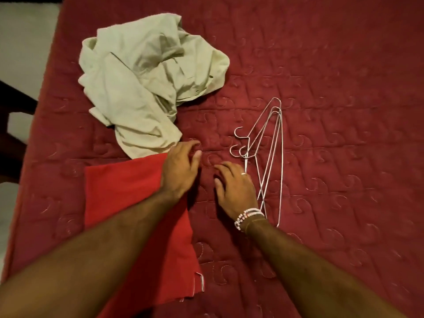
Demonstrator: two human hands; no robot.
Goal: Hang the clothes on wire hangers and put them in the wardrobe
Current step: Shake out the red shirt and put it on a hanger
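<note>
Wire hangers (263,157) thin, triangular; crumpled pale cloth (146,83); quilted maroon bedspread (332,65).

One head-worn wide-angle view looks steeply down from close above at the bed (332,65) and both forearms.

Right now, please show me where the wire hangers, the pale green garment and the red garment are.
wire hangers (268,161), head view, on the wires in mid-bundle.
pale green garment (146,79), head view, on its crumpled middle.
red garment (128,191), head view, on its flat middle.
</note>
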